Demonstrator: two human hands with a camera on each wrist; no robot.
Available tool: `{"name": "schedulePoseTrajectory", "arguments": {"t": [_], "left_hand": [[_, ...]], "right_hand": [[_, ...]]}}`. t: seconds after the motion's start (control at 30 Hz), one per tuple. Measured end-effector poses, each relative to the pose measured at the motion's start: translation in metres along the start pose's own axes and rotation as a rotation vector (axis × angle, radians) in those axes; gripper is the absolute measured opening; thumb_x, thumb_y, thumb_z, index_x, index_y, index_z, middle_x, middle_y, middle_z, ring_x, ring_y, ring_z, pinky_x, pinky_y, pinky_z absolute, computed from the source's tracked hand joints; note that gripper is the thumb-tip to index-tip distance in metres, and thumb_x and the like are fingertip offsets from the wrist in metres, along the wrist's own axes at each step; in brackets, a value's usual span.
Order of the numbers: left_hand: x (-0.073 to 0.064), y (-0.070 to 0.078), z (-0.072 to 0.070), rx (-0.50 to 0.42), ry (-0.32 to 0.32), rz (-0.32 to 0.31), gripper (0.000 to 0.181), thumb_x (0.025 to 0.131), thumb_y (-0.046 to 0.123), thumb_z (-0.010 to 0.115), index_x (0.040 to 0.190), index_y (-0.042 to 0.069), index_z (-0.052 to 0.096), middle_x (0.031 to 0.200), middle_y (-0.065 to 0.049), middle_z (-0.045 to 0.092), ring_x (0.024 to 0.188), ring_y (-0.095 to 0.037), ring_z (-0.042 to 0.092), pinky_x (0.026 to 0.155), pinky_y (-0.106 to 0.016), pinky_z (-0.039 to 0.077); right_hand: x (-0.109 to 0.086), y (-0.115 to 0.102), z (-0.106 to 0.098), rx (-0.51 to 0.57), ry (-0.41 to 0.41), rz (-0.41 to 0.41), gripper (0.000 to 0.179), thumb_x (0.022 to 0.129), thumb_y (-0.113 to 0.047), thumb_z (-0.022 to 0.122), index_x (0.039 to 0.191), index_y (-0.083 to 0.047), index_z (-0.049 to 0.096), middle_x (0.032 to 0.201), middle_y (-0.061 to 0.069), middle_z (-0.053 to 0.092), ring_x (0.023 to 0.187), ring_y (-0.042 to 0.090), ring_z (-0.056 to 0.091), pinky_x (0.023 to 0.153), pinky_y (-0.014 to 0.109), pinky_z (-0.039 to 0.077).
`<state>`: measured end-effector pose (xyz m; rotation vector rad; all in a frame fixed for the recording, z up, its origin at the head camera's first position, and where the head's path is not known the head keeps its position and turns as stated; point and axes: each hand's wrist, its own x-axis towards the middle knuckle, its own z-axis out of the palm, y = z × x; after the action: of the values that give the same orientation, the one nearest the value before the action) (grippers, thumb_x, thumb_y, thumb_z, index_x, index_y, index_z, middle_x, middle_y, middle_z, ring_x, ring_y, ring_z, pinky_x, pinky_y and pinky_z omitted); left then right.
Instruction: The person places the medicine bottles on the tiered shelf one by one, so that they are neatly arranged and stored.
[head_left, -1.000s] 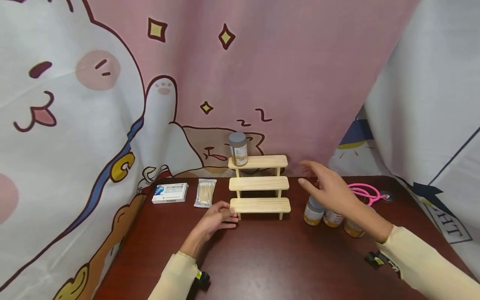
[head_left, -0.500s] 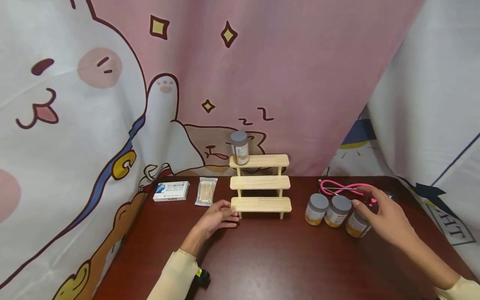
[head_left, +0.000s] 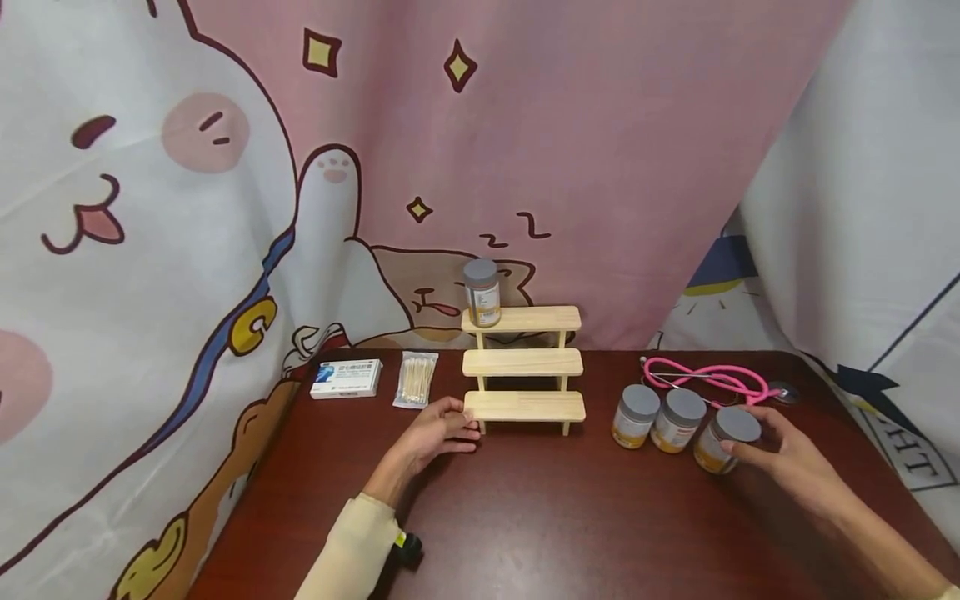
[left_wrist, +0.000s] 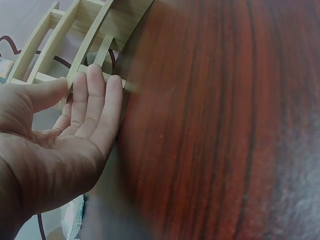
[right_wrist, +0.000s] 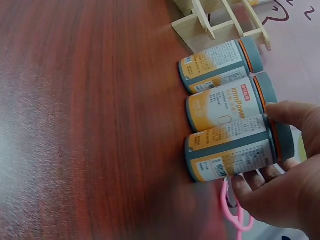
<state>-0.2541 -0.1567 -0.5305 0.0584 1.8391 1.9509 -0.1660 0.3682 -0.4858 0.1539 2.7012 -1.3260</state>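
A three-tier wooden display stand (head_left: 523, 362) stands at the middle of the table, with one grey-lidded jar (head_left: 482, 293) on the left of its top tier. My left hand (head_left: 431, 437) pinches the left end of the lowest tier; in the left wrist view the thumb (left_wrist: 49, 94) lies over the board's edge and the fingers reach below it. To the right, three similar jars stand in a row. Around the rightmost jar (head_left: 724, 442) my right hand (head_left: 795, 458) has its thumb (right_wrist: 287, 113) at the lid and its fingers on the far side. The middle jar (head_left: 678, 422) stands close beside it.
The left jar of the row (head_left: 635, 417) is nearest the stand. Behind the jars lies a pink stethoscope (head_left: 705, 375). A white medicine box (head_left: 347, 378) and a pack of cotton swabs (head_left: 416, 380) lie at the back left. Printed cloth (head_left: 600, 167) hangs behind the table.
My right hand has moved from near the stand, over the row, down to the rightmost jar and closed round it. My left hand has stayed on the stand.
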Motion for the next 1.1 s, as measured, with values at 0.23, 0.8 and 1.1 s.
{"name": "schedulePoseTrajectory", "arguments": {"t": [0.23,0.8,1.1], "left_hand": [[-0.002,0.001,0.002,0.001,0.006,0.007,0.020,0.108,0.013,0.059,0.123,0.002,0.051,0.109,-0.014,0.068,0.098,-0.027,0.076,0.093,-0.048,0.066],[0.000,-0.001,0.001,-0.029,0.025,0.004,0.018,0.108,0.012,0.059,0.121,0.003,0.051,0.106,-0.012,0.070,0.094,-0.023,0.075,0.090,-0.046,0.067],[-0.001,-0.002,0.002,-0.022,0.018,0.013,0.020,0.108,0.013,0.058,0.123,0.001,0.051,0.108,-0.013,0.068,0.096,-0.023,0.074,0.092,-0.048,0.066]], "right_hand": [[0.001,0.005,0.000,0.075,0.009,0.042,0.077,0.099,-0.050,0.073,0.155,-0.009,0.039,0.123,-0.022,0.057,0.100,-0.020,0.049,0.082,0.015,0.050],[0.037,-0.089,-0.028,0.067,0.314,-0.167,0.073,0.099,-0.047,0.072,0.158,-0.013,0.043,0.132,-0.007,0.058,0.111,-0.003,0.054,0.075,-0.002,0.047],[0.067,-0.166,-0.006,0.085,0.258,-0.386,0.058,0.098,-0.038,0.077,0.147,-0.014,0.057,0.111,-0.030,0.060,0.098,-0.013,0.061,0.074,0.005,0.053]]}}
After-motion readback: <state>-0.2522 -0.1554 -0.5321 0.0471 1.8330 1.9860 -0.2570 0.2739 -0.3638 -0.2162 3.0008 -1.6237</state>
